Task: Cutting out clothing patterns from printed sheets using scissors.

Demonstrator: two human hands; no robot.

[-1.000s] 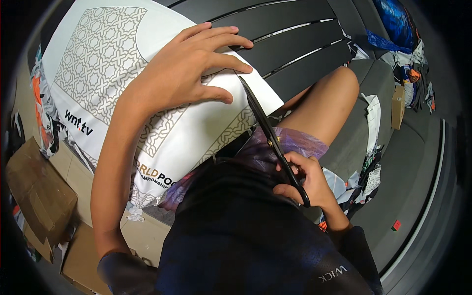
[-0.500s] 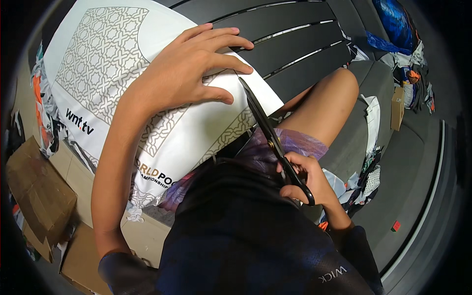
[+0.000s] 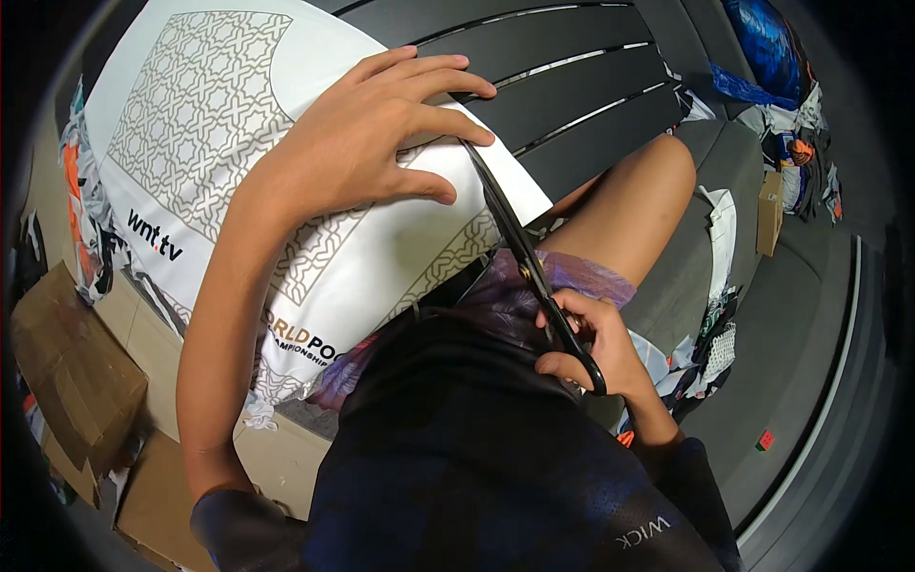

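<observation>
White fabric [image 3: 429,238] with a grey-brown geometric pattern and printed lettering is spread over a black slatted surface and across my lap. My left hand [image 3: 381,124] lies palm down on it, fingers spread toward the far right edge, thumb apart. Long black scissors [image 3: 515,243] point up and away, their tips on the fabric just below my left index fingertip. My right hand [image 3: 600,343] holds the scissors by the handles, fingers and thumb around the loops. How far the blades are apart is hard to make out.
The black slatted surface [image 3: 562,95] extends beyond the fabric. A grey padded seat [image 3: 658,257] at the right carries fabric scraps [image 3: 721,229] and a small cardboard box [image 3: 769,214]. Opened cardboard [image 3: 81,372] lies on the floor at lower left, near more scraps [image 3: 91,219].
The scissors and my right hand have shifted slightly up and to the left. My left hand and the fabric have barely moved.
</observation>
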